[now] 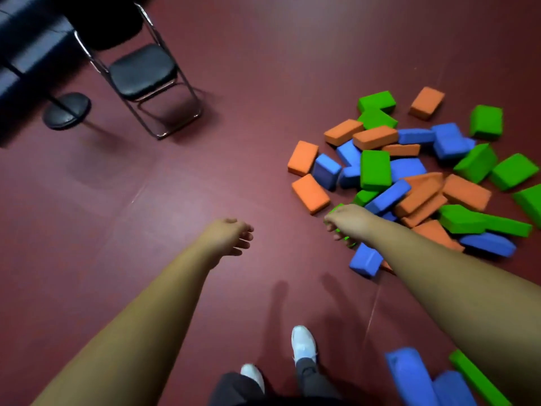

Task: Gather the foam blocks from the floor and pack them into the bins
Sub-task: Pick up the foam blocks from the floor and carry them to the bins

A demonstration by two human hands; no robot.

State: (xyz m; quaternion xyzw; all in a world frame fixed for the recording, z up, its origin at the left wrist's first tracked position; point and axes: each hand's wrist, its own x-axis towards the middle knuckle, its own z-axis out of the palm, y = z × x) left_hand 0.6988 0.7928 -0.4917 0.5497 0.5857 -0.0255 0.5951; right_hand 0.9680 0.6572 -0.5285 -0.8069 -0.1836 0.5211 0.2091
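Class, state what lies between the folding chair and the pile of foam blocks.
Only bare maroon floor separates the folding chair from the blocks, seen in the head view.

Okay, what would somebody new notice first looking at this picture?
The bright pile of foam blocks, orange, green and blue, sprawls on the dark red floor at the right. The right hand reaches to its near edge, fingers curled on a green block that is mostly hidden, while the left hand hangs open over bare floor. A black folding chair stands at upper left.
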